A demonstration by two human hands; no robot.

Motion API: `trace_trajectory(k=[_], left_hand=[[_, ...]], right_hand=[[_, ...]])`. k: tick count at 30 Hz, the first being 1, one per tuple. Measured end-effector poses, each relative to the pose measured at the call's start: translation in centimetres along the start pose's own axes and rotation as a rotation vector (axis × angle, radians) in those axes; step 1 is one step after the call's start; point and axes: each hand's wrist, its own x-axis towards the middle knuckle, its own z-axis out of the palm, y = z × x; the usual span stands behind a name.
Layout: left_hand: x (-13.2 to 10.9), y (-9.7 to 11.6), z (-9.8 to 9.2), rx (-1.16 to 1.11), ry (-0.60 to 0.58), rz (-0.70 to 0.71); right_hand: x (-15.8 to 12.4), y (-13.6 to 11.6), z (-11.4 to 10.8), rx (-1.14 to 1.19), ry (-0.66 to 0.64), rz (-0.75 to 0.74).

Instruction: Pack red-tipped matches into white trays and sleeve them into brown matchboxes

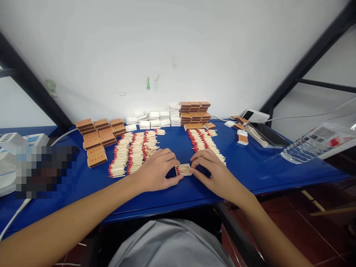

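A small white matchbox tray (183,174) lies on the blue table near its front edge. Inside it are matches (183,168) lying lengthwise, their red heads mostly to the left. My left hand (158,170) holds the tray's left end between thumb and forefinger. At the right end, my right hand (213,171) has its thumb and fingertips closed on the tray, close to the match ends; whether a match is also pinched there I cannot tell. Rows of loose matches (139,148) lie behind my left hand, and more loose matches (205,142) behind my right.
Stacked brown matchboxes (100,139) stand at the left, others (195,113) against the wall beside white trays (154,119). To the right are a few boxes (242,138), a white device (254,115) and a plastic bottle (303,148). Power strips (27,141) occupy the far left.
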Motion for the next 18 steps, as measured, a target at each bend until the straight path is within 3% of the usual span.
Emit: trace_trajectory(k=[13, 18], left_hand=[[0.0, 0.2, 0.1, -0.004, -0.002, -0.003], [0.0, 0.2, 0.0, -0.014, -0.013, -0.012]], right_hand=[[0.2, 0.2, 0.7, -0.034, 0.061, -0.053], [0.2, 1.3, -0.3, -0.077, 0.136, -0.049]])
